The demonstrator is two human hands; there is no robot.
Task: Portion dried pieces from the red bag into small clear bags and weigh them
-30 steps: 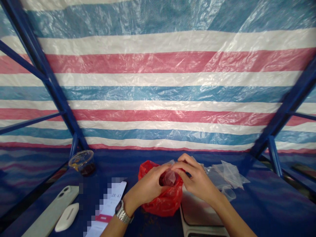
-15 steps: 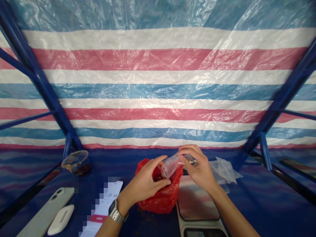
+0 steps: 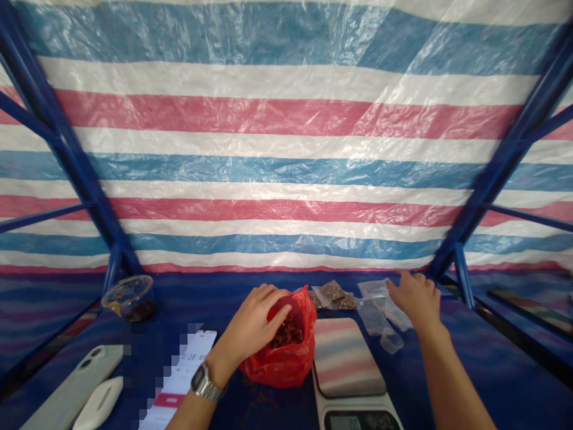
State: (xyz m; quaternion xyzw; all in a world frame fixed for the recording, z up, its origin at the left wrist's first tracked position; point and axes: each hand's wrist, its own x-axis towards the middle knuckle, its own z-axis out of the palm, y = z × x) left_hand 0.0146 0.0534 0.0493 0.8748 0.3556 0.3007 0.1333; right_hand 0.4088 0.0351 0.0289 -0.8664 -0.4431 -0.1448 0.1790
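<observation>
My left hand (image 3: pixel 257 325) is at the left rim of a red plastic bag (image 3: pixel 286 367), its thumb over the opening and its fingers curled about the edge. Dark reddish-brown dried bits (image 3: pixel 286 333) fill the bag. Off to the right, my right hand (image 3: pixel 416 298) is stretched out with fingers apart, beside flat clear plastic bags (image 3: pixel 378 298); whether it touches them I cannot tell. A small clear cup (image 3: pixel 392 341) lies just before these bags.
A kitchen scale (image 3: pixel 349 358) stands right of the red bag, with small filled packets (image 3: pixel 333 292) behind it. To the left are a clear lidded tub (image 3: pixel 129 298), a lit phone (image 3: pixel 192 364), another phone (image 3: pixel 74 385) and a white case (image 3: pixel 99 403). Blue frame bars (image 3: pixel 465 203) flank the table.
The clear plastic piece held over the red bag is gone from between my hands. My right hand has moved right, to the clear bags, uncovering the packets. My left hand stays at the red bag.
</observation>
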